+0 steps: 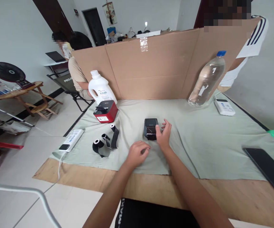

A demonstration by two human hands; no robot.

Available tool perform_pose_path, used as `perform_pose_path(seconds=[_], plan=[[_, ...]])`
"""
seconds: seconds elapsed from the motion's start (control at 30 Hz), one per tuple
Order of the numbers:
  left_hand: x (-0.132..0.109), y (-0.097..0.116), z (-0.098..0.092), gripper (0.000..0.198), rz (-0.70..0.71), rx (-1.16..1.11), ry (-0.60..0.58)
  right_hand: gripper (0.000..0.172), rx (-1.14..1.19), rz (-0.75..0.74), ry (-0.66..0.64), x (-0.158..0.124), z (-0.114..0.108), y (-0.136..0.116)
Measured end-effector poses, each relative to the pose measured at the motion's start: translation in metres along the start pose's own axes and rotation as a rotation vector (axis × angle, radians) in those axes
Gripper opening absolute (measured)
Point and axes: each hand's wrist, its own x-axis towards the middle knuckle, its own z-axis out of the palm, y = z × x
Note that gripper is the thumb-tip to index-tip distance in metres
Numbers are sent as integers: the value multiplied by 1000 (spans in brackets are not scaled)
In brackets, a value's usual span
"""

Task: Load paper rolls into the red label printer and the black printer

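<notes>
A small dark box-shaped device (150,129), with a flat panel at its far end and a glossy dark front part, lies on the cloth. My right hand (163,134) is at its right side, the thumb by the device's edge and the other fingers apart. Nearer to me, just left of the device, my left hand (138,153) is curled, thumb and fingertips close together; whether anything small is between them is hidden. Several partly unwound black rolls with white cores (99,144) stand to the left. Behind them sits a red and black box-shaped machine (109,113).
A white jug (101,87) and a large clear bottle (208,80) stand before a cardboard screen (151,71). White power strips (72,139) lie on both sides. A black phone (267,169) is at the right edge. Other people sit beyond the screen.
</notes>
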Motion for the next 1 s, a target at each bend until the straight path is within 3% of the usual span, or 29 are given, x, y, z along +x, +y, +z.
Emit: perform_pose_path(seconds=[0.1,0.2,0.33,0.5,0.63,0.87,1.0], plan=[[21,-12,-15,25,-237,-169,159,53,285,173,-44,11,-2,12],[58,-30,-24,23,-439,-230,253,49,431,260,-89,14,-1,16],[95,-50,-12,21,-467,-197,266,46,447,277,-79,12,1,15],[82,-61,13,36,-337,-72,277,46,380,301,-67,11,0,10],[69,-61,16,38,-321,-24,220,45,298,331,-56,14,-3,10],[71,-54,12,46,-344,114,107,41,334,474,-242,34,-12,17],[71,-49,10,50,-365,237,53,43,276,455,-349,55,-13,17]])
